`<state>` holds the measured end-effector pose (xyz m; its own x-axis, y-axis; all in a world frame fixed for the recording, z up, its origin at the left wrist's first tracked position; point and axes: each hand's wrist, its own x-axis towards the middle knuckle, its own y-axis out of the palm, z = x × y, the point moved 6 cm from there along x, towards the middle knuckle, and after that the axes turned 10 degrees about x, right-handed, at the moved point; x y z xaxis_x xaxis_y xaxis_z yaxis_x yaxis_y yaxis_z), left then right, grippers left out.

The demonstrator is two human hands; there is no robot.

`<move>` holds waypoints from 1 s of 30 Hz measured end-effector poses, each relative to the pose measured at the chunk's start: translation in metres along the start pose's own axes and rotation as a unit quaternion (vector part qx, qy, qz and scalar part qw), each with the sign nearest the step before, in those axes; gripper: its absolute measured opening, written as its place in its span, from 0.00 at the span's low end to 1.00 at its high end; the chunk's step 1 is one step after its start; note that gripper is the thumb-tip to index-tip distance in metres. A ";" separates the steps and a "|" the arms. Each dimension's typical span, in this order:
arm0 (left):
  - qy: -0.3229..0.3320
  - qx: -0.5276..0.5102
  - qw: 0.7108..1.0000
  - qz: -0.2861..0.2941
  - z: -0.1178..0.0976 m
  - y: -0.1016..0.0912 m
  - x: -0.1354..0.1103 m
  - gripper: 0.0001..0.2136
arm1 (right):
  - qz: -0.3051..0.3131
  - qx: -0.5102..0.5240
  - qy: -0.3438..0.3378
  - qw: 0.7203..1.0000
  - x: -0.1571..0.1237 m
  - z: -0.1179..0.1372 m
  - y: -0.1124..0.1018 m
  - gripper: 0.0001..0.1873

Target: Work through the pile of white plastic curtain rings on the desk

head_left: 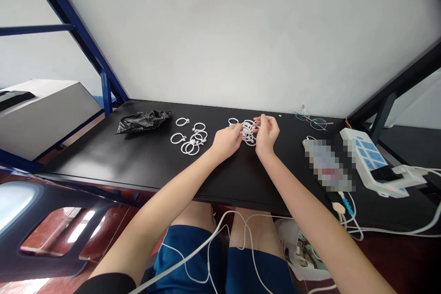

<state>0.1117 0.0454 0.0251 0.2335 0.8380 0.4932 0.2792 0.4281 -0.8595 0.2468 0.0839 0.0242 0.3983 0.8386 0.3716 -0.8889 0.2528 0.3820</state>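
Note:
My left hand (pixel 228 141) is closed in a pinch at the left edge of a pile of white plastic rings (pixel 248 132). A bit of white ring shows at its fingertips. Across the pile, my right hand (pixel 268 135) is held on edge, its curled fingers apart and reaching over the rings. Whether those fingers touch a ring is hard to see. One ring (pixel 233 121) lies just behind my left hand. Further left, several more white rings (pixel 190 148), each with a small knobbed clasp, lie loosely spread and partly overlapping on the black table (pixel 144 161).
A crumpled black plastic bag (pixel 143 121) lies at the left. On the right are eyeglasses (pixel 317 123), a blurred phone (pixel 325 165) on a cable and a white power strip (pixel 370 156). White cables (pixel 220 227) hang across my lap. A pale wall (pixel 234 36) rises behind.

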 end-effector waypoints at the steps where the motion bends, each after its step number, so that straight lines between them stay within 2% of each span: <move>1: -0.002 0.005 1.000 0.006 0.001 0.001 0.000 0.06 | 0.002 -0.001 0.001 1.000 0.000 -0.001 0.000 0.15; 8: -0.007 0.022 0.999 0.026 0.002 0.004 0.000 0.06 | 0.011 -0.006 -0.009 1.000 0.001 -0.004 -0.001 0.12; 30: -0.004 0.021 1.000 0.018 0.001 0.000 0.002 0.08 | 0.024 -0.001 -0.010 1.000 0.000 -0.003 0.000 0.09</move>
<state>0.1113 0.0470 0.0259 0.2362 0.8556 0.4607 0.2322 0.4107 -0.8817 0.2457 0.0856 0.0213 0.3597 0.8402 0.4058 -0.9073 0.2135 0.3621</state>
